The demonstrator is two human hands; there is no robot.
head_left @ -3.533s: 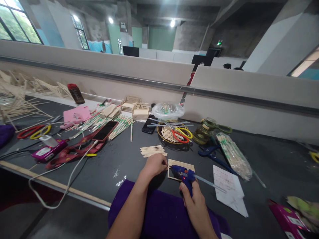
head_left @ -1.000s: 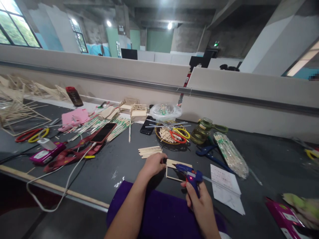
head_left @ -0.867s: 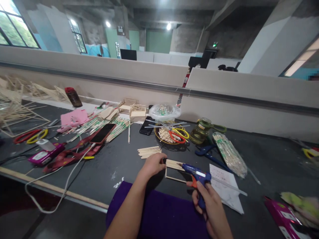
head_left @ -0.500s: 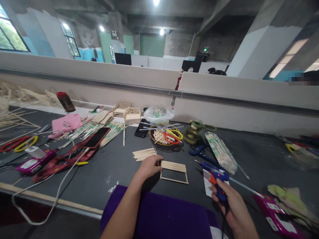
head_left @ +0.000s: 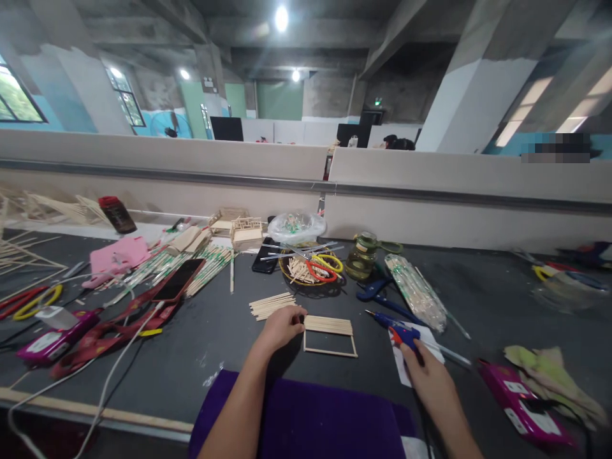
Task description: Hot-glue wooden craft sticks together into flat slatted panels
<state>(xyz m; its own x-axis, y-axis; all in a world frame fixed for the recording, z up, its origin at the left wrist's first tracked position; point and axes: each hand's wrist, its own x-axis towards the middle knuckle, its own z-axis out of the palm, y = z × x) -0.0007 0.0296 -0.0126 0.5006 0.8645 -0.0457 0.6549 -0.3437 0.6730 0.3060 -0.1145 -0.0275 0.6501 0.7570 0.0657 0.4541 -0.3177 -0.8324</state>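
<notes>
A small rectangular frame of wooden sticks [head_left: 329, 335] lies flat on the dark table in front of me. My left hand [head_left: 281, 325] is curled, its fingertips pinched on the frame's upper left corner. My right hand [head_left: 425, 376] rests on the handle of a blue glue gun [head_left: 399, 329], which lies over a white paper sheet [head_left: 415, 357] right of the frame, nozzle pointing left and away. A small stack of loose sticks [head_left: 271, 304] lies just beyond my left hand.
Behind the frame stand a basket of sticks with red-yellow scissors [head_left: 310, 268], a glass jar [head_left: 361, 257], blue scissors [head_left: 377, 294] and a bag of skewers [head_left: 415, 290]. Phones, cables and red straps [head_left: 115, 319] clutter the left. A magenta packet [head_left: 521, 408] lies right. Purple cloth [head_left: 306, 421] covers my lap.
My right hand carried the glue gun from the frame's top edge away to the right and lowered it onto the paper. My left hand stayed on the frame's corner.
</notes>
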